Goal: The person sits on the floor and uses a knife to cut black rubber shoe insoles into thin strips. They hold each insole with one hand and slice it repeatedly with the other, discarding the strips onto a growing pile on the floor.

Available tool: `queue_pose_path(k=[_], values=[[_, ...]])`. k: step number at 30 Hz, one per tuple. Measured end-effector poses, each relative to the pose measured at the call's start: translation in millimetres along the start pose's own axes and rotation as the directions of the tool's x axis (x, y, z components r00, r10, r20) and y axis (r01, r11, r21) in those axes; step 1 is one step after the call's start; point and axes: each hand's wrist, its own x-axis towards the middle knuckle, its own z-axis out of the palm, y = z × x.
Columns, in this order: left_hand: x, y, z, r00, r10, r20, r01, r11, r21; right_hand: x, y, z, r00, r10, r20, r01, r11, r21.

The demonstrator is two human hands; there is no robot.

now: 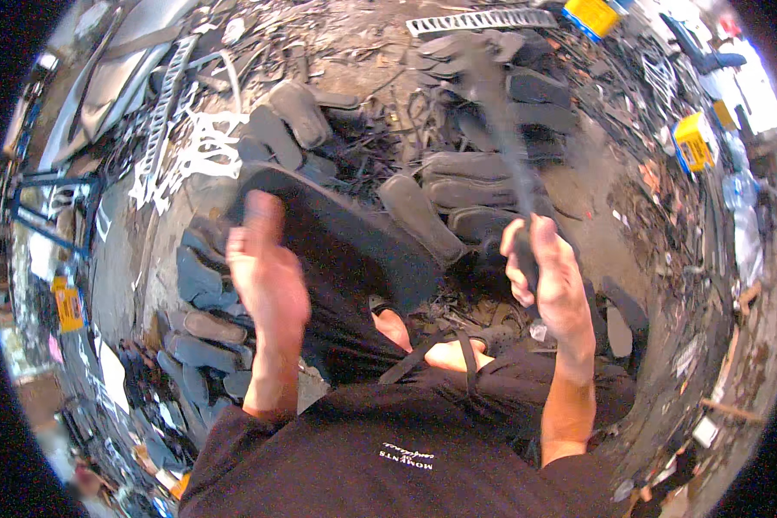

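A long dark shoe sole (354,229) slants across my lap, and my left hand (269,272) is closed on its left edge with the thumb raised. Slight motion smears this hand. Wrapped round a dark handle, my right hand (552,281) holds a knife (509,142) upright to the right of the sole. Its blade points away from me and is blurred, standing apart from the sole. Beyond the knife lie several grey-black soles (475,192) in a loose pile. My crossed legs sit beneath, partly hidden by the sole.
More soles (203,354) are stacked at my left, and others (298,121) lie ahead. White cut-out webbing (203,151) and dark trimmings (380,142) litter the ground. Yellow-and-blue boxes (693,142) stand at the right, near a plastic bottle (740,190). A blue metal frame (52,216) is at far left.
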Motion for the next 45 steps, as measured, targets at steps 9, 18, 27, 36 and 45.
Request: queue_pose_path(k=[9,18,27,36,45], values=[[-31,-25,36,0.942,-0.304,0.145,0.337,0.832,-0.441,-8,97,123,0.829,-0.520,-0.206,0.397,0.806,-0.438],[-44,-12,39,0.906,-0.360,0.225,0.421,0.699,-0.578,-42,153,107,0.887,-0.417,-0.199,0.281,0.828,-0.485],[-68,-39,-9,0.867,-0.432,0.248,0.497,0.719,-0.487,-33,52,93,0.987,0.079,0.142,-0.010,0.901,-0.433],[-76,-33,-22,0.862,-0.435,0.261,0.506,0.714,-0.484,18,81,134,0.982,-0.132,0.134,0.172,0.915,-0.364],[-96,-39,-15,0.800,-0.375,0.468,0.514,0.831,-0.212,126,69,133,0.994,-0.054,0.092,0.034,0.979,0.202]])
